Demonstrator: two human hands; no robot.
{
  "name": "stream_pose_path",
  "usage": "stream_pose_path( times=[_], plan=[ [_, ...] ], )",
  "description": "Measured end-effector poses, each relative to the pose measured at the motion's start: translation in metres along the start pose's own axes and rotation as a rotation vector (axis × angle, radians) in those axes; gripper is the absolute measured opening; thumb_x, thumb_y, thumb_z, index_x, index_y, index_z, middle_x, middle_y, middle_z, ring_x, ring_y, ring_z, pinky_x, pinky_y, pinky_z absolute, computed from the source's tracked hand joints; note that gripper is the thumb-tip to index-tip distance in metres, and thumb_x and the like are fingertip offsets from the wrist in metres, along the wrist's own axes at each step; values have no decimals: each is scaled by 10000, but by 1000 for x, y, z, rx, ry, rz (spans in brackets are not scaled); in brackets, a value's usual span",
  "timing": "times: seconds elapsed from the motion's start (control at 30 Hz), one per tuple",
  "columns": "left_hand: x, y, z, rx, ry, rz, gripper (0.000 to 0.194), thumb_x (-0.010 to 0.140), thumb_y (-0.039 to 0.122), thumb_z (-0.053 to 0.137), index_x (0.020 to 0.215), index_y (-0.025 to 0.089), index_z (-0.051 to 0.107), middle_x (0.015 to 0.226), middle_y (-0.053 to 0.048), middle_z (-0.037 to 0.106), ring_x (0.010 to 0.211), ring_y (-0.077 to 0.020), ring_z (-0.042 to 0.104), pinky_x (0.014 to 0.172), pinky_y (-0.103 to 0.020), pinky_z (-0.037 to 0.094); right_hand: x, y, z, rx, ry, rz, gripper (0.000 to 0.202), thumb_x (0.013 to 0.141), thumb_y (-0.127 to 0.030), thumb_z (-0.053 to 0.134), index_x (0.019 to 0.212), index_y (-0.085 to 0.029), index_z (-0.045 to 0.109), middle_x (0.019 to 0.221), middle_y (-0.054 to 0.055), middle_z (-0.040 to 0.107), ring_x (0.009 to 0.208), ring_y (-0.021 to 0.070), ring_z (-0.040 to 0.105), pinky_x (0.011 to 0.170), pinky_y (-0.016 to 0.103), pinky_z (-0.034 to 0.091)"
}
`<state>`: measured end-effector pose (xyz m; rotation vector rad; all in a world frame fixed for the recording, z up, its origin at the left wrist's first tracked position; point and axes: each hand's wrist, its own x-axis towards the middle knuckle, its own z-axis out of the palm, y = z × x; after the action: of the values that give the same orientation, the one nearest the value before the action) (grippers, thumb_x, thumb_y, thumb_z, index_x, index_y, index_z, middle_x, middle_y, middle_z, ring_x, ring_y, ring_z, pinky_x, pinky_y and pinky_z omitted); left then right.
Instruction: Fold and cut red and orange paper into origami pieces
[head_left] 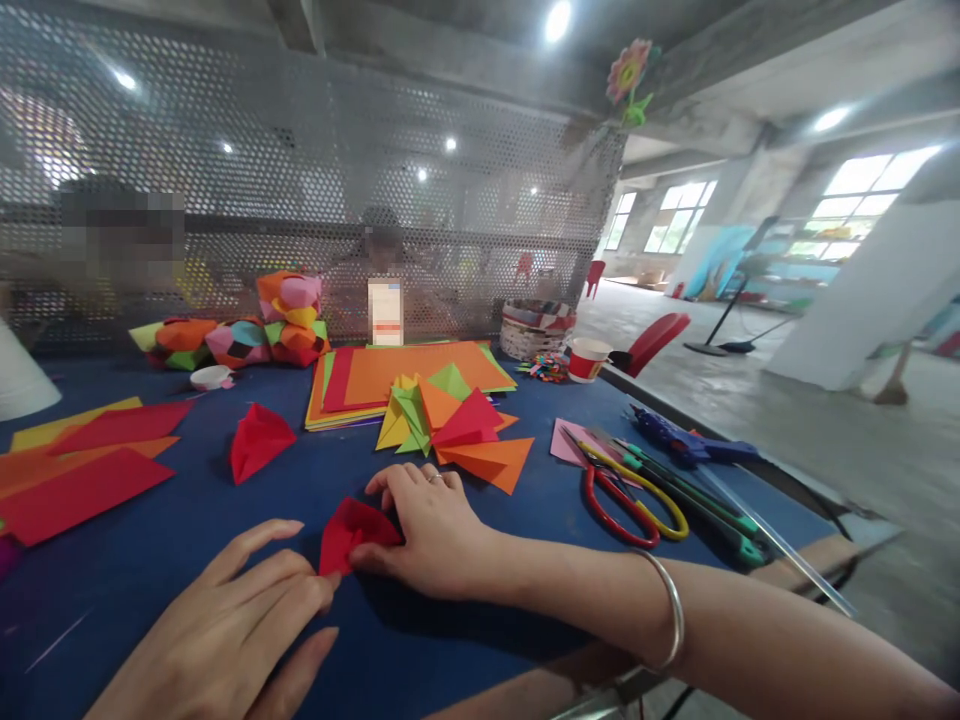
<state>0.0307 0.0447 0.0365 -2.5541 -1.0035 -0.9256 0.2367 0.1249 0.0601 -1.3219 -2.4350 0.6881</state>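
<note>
A folded red paper piece (349, 528) lies on the blue table (247, 535) near its front. My right hand (427, 525) grips its right side, thumb in front and fingers behind. My left hand (244, 620) is just to the left, fingers apart, fingertips by the paper's lower left edge; it holds nothing. A second folded red piece (259, 440) sits further back on the left. Beyond my right hand is a fan of folded green, yellow, orange and red papers (469, 420).
Scissors (622, 500), a green-handled cutter (720, 515) and a blue glue gun (690, 440) lie right. Paper sheets (405, 375), a basket (536, 330) and a cup (587, 360) stand behind. Loose strips (97, 490) lie left. People are behind the mesh.
</note>
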Motion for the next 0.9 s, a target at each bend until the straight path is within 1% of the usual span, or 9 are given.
stream_pose_path(
  times=[0.23,0.37,0.47,0.53,0.6,0.7,0.77,0.83,0.9],
  plan=[
    [-1,-1,2,-35,15,-33,227,957,129,520,1059,282,654,855,35,751,782,-177,732,1130,-421,499,1,16,-9,81,-56,-74,408,866,-141,710,1240,-222,567,1193,55,712,1150,265,626,1041,486,397],
    [2,-7,0,-23,44,-56,199,984,124,506,1060,270,616,853,45,730,814,-160,717,1139,-374,450,-3,19,-7,67,-17,-135,406,848,-76,659,1220,-210,567,1179,66,717,1125,262,635,1034,485,416],
    [8,-13,-2,75,78,-85,67,997,239,568,1058,264,580,893,16,713,880,-192,703,994,-343,494,-5,20,-3,76,27,-163,403,855,-80,669,1229,-194,571,1150,79,716,1096,263,647,1018,486,437],
    [14,-15,0,152,124,-140,154,979,358,625,1084,257,573,915,-3,702,843,-212,688,833,-340,517,-6,21,-1,117,63,-188,402,858,-103,696,1234,-181,579,1147,94,704,1077,263,650,984,467,465],
    [24,-17,6,181,148,-253,237,960,433,641,1104,256,581,924,-12,705,817,-228,690,751,-349,515,-5,22,-4,176,128,-232,356,892,-158,707,1228,-178,594,1163,108,693,1076,261,648,956,447,486],
    [41,-20,17,74,31,-410,179,924,376,603,1051,251,622,914,-19,724,829,-240,708,766,-375,529,-2,25,-21,147,325,-332,163,1007,-215,591,1161,-199,642,1175,106,689,1109,259,640,973,456,468],
    [53,-26,19,-15,-53,-519,171,897,349,535,986,248,640,867,-22,730,823,-246,715,783,-395,536,1,30,-40,2,478,-360,188,1030,-169,511,1103,-205,680,1153,104,690,1110,266,634,982,470,440],
    [62,-37,15,-61,-86,-616,204,869,384,509,947,243,634,871,-39,749,846,-262,730,808,-412,544,3,37,-62,-163,591,-288,231,1005,-126,507,1079,-203,712,1152,117,688,1136,294,616,975,476,423],
    [68,-53,6,-4,-76,-681,248,859,405,487,971,235,628,902,-64,768,882,-288,743,835,-434,547,4,47,-82,-289,626,-142,262,966,-99,534,1105,-199,732,1187,134,680,1197,330,580,983,485,413]
  ],
)
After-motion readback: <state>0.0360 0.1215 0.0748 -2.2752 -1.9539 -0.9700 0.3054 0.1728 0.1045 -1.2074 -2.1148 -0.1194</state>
